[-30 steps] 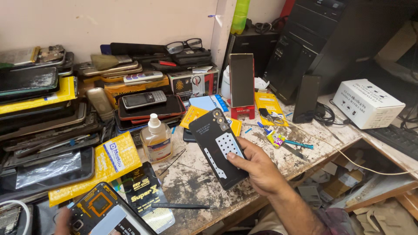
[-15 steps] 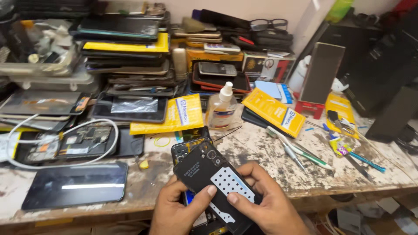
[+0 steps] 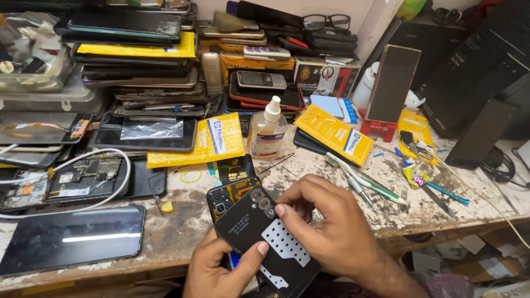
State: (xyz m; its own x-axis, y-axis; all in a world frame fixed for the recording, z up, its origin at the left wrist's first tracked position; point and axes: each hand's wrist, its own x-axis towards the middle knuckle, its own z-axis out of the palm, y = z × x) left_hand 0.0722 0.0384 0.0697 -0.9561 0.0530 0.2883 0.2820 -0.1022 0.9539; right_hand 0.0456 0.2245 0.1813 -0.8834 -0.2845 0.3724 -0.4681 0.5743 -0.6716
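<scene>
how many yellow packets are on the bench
4: one in the left stack, one left of the bottle, one right of it, one by the red stand. More may be hidden.

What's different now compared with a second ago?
A second ago only the right hand held the black phone back cover, out over the bench. Now it sits nearer the body, above an opened phone, and the left hand grips it too. The clear plastic bottle and yellow packets stayed put.

Back cover (image 3: 259, 232) lower end cut off, hand-hidden.
</scene>
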